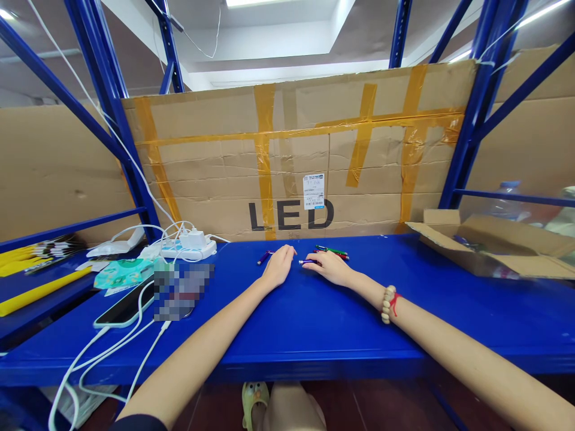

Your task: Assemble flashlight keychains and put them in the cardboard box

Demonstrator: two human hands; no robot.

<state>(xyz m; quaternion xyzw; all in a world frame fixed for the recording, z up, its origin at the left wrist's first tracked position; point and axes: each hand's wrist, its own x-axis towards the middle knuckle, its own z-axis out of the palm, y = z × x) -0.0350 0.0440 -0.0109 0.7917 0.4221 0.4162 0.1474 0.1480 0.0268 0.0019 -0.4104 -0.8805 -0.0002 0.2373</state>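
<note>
My left hand (279, 266) lies palm down on the blue shelf top, its fingers stretched forward and nothing visible in them. Just left of it is a dark purple pen (264, 258), partly hidden by the hand. My right hand (331, 267) is bent over a purple pen (307, 261), with the fingers closed on it and its silvery end sticking out to the left. Right behind that hand lie a green pen (333, 249) and a red pen (343, 257), both partly covered. A beaded bracelet is on my right wrist.
At left are a phone (123, 306) with charging cables, a blurred-out item, a teal packet (123, 274) and a white power strip (197, 250). An open cardboard box (476, 254) stands at right. A large taped cardboard sheet (215, 173) closes the back between blue posts.
</note>
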